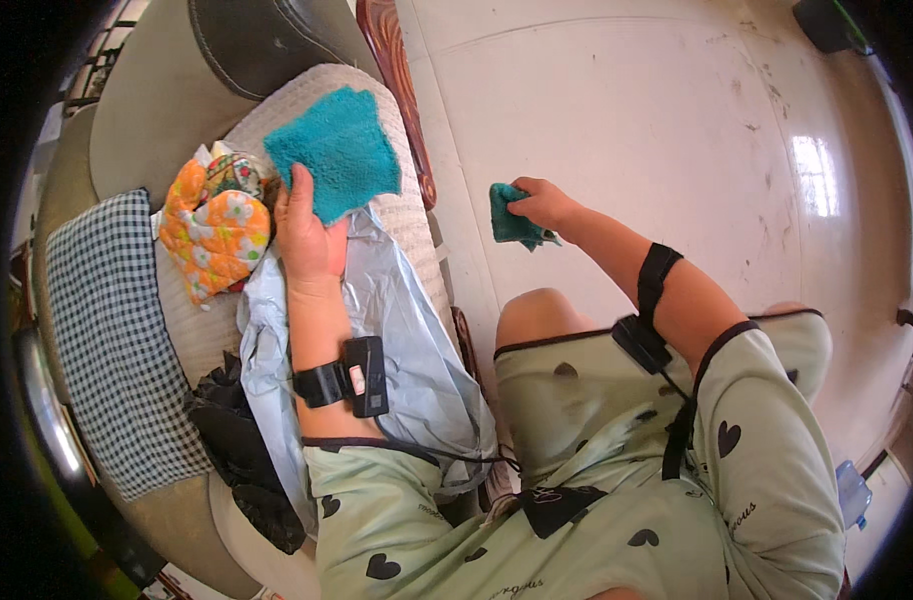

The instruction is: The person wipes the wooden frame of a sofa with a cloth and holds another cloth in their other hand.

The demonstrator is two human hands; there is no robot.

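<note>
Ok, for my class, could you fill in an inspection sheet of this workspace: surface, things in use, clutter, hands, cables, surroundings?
Surface: seat with a ribbed, cream cover.
Things in use: large cloth, teal, spread out; small cloth, teal, bunched.
Clutter: orange floral mitt, checked cushion, crumpled grey sheet, black bag, all on the seat.
Hands: left hand holds the large cloth, thumb on top; right hand grips the small cloth, off the seat.
Cables: black cable runs from the left forearm's device toward the lap.
Surroundings: pale floor with dark marks; blue container far right.
</note>
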